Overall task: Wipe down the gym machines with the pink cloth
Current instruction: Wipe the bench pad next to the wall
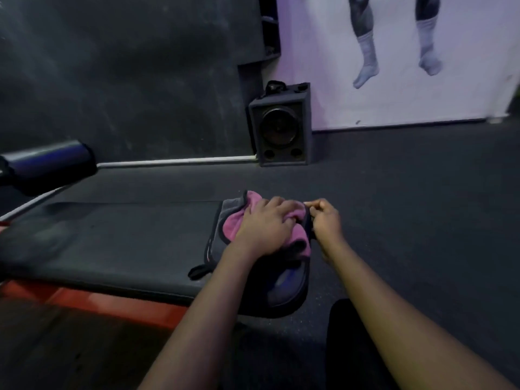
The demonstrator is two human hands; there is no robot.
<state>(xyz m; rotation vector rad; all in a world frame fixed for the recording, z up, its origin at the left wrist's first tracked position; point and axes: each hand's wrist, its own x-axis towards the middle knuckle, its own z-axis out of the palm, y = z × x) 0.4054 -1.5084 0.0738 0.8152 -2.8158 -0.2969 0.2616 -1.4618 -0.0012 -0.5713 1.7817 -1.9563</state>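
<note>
Bare forearms reach in from the bottom edge and meet at the far end of a black bench pad (112,237). On the left hand (264,223) the fingers are bent down and close together, bunching the pink cloth (233,223) under the palm and gripping it. Those of the right hand (326,220) are curled tight, thumb and forefinger pinching what looks like the cloth's dark hem at the pad's end. The cloth lies crumpled on that end of the pad, its grey underside turned up beside the pink, and one corner hangs over the pad's end. A red frame (84,299) shows under the pad's near edge, and a dark foam roller (47,164) juts in at the left. Farther back a speaker cabinet (281,128) stands on the rubber floor (408,192) against the wall, with something black on top. Above it is a narrow shelved recess (270,32), its contents too dark to make out.
</note>
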